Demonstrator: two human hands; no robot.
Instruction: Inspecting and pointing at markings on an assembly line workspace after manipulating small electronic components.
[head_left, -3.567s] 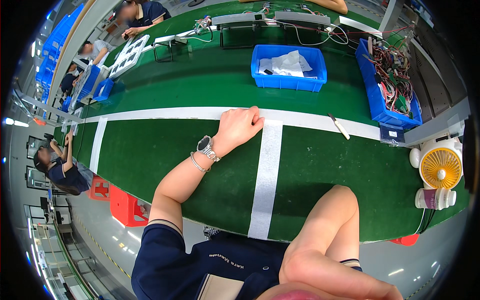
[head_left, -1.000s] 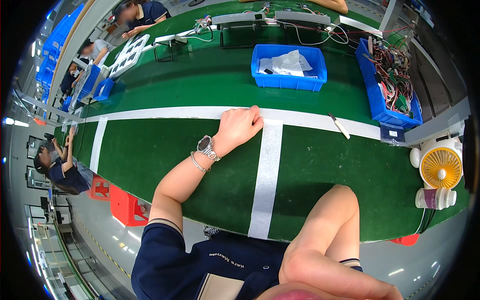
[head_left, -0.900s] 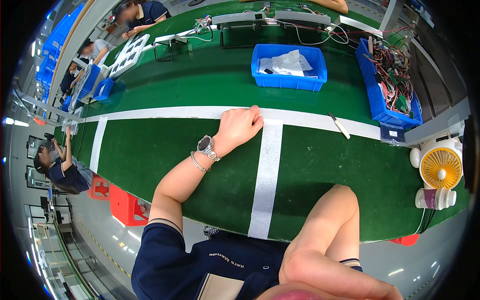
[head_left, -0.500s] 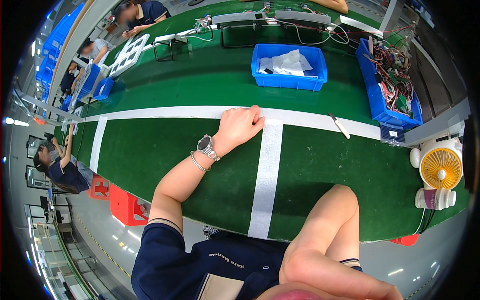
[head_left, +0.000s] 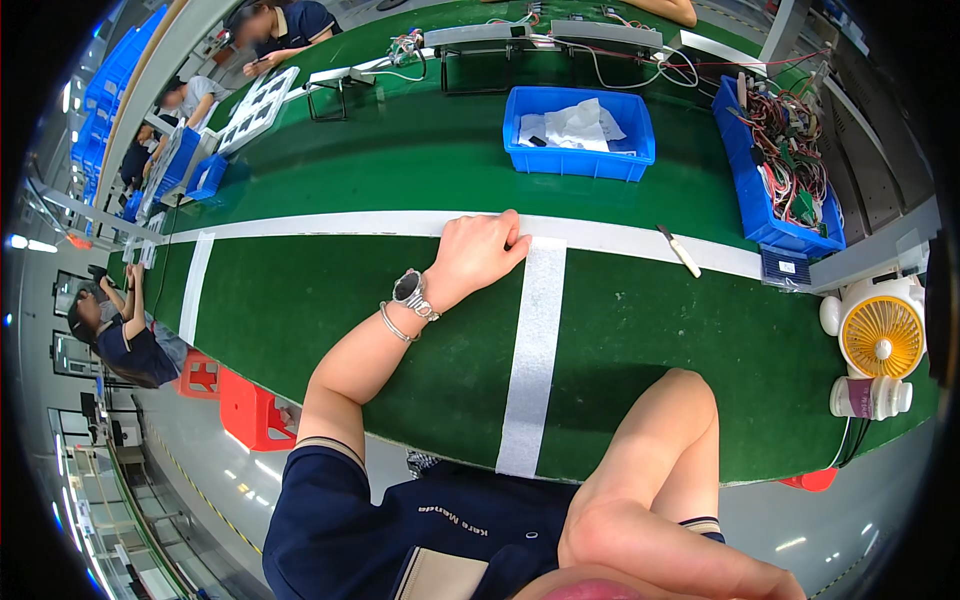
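My left hand (head_left: 480,252) rests on the white strip (head_left: 350,222) that runs across the green table. Its fingers are curled into a loose fist, and nothing shows in it. A watch (head_left: 409,288) and a bracelet (head_left: 397,322) circle that wrist. My right elbow (head_left: 686,385) leans on the table with the forearm folded back, so my right hand lies outside the picture. Beyond and to the right of my left hand lies a small knife (head_left: 681,254) with a white handle, touched by neither hand.
A blue bin (head_left: 580,165) holds white wrapping. Tangled wires fill another blue bin (head_left: 790,225) at right, near a yellow-and-white fan (head_left: 880,338) and a white bottle (head_left: 868,398). Long metal housings (head_left: 480,38) stand along the far side. Co-workers sit at left; red stools (head_left: 250,412) stand below.
My arms have kept their pose. At far left, a co-worker's raised arms have shifted slightly.
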